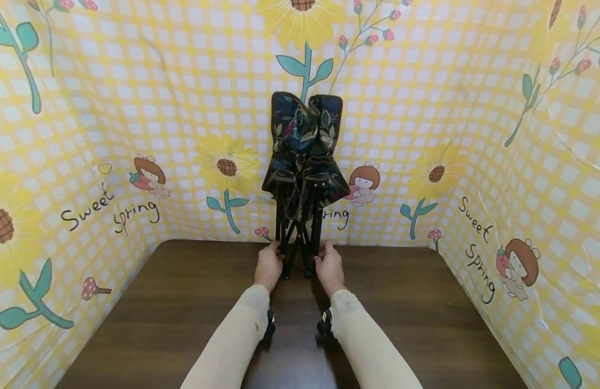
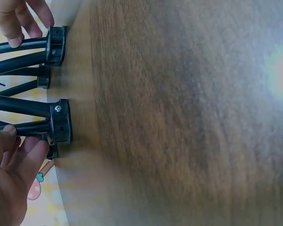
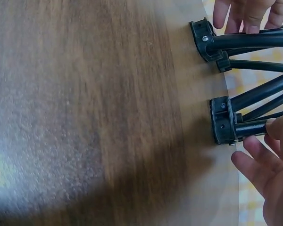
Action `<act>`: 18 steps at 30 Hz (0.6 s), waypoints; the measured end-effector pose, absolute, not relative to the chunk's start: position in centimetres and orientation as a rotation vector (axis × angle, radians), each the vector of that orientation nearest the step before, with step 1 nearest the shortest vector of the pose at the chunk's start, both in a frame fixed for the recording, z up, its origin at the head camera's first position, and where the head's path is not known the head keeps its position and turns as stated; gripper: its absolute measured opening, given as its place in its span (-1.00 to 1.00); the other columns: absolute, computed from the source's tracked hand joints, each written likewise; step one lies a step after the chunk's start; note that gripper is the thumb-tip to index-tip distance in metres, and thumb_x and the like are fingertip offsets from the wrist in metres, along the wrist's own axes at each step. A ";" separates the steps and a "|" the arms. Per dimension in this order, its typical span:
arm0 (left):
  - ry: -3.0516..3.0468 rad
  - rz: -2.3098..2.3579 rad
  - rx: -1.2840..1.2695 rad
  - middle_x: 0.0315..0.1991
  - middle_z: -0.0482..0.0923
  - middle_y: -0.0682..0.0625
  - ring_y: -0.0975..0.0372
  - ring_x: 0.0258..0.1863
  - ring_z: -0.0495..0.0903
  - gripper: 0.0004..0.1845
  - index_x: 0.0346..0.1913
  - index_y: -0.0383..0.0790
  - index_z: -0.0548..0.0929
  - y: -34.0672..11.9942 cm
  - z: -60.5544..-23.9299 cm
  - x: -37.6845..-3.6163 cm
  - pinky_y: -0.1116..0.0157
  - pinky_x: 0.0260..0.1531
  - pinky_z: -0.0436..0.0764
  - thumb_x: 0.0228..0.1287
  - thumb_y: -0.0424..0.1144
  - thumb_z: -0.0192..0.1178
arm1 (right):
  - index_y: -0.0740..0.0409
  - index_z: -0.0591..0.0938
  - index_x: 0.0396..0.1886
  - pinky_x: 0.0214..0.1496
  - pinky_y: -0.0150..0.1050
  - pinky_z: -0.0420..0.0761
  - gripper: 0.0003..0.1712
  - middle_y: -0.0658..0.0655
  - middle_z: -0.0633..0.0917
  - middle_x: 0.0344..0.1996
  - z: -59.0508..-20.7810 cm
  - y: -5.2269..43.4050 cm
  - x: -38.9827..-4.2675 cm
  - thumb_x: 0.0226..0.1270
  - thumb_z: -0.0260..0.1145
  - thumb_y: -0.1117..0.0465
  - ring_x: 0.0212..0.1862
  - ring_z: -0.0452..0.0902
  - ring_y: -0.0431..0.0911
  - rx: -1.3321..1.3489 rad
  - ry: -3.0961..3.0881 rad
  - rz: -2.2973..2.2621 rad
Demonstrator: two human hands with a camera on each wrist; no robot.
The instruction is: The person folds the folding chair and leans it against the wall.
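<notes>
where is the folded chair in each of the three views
Head: the folded chair stands upright at centre, at the table's far edge, left hand and right hand at its lower legs.
Left wrist: only its black feet show, upper left.
Right wrist: its feet and leg tubes, upper right.
Shared landmark: the dark wooden table under the feet.

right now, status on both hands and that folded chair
Left hand and right hand each grip a lower leg of the folded chair. Chair upright, feet on the wooden table, still collapsed. Nothing in the way.
</notes>
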State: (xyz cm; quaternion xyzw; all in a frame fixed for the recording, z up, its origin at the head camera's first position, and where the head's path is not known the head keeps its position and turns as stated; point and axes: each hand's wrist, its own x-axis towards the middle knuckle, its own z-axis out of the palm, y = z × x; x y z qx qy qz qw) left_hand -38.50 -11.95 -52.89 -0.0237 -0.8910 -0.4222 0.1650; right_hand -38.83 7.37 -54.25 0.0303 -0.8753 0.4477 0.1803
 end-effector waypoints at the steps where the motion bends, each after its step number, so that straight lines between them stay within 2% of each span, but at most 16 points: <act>1: -2.545 -1.197 -0.068 0.03 0.70 -0.27 -0.02 0.03 0.70 -0.58 0.31 -0.28 0.57 -12.0 -52.8 -38.5 0.03 -0.03 0.72 0.43 -0.49 0.16 | 0.02 0.54 0.18 -0.05 0.00 0.68 -0.60 0.11 0.71 -0.17 -54.3 7.4 -38.9 0.40 0.36 0.32 -0.09 0.66 0.02 0.089 -2.476 1.258; 6: -2.586 -1.151 -0.059 0.05 0.72 -0.22 0.00 0.03 0.72 -0.62 0.30 -0.27 0.58 -12.3 -52.5 -38.3 0.03 -0.04 0.73 0.48 -0.44 0.14 | 0.00 0.53 0.21 -0.12 -0.04 0.69 -0.60 0.08 0.72 -0.15 -54.3 7.6 -38.9 0.43 0.35 0.28 -0.11 0.68 -0.01 0.107 -2.531 1.156; 12: -2.620 -1.056 -0.035 -0.08 0.76 -0.12 0.05 -0.13 0.74 -0.78 0.09 -0.23 0.69 -12.9 -52.2 -38.1 0.03 -0.20 0.72 0.49 -0.35 0.16 | -0.02 0.53 0.23 -0.24 -0.07 0.66 -0.61 0.05 0.75 -0.16 -53.9 7.9 -38.9 0.47 0.33 0.22 -0.23 0.68 -0.05 0.126 -2.598 1.023; 18: -2.629 -1.023 -0.047 -0.11 0.76 -0.07 0.08 -0.19 0.73 -0.82 0.01 -0.15 0.72 -13.3 -52.3 -37.9 0.04 -0.20 0.71 0.47 -0.28 0.19 | -0.04 0.56 0.24 -0.31 -0.10 0.65 -0.63 0.03 0.75 -0.15 -53.3 8.4 -38.8 0.49 0.31 0.15 -0.27 0.67 -0.07 0.164 -2.638 0.924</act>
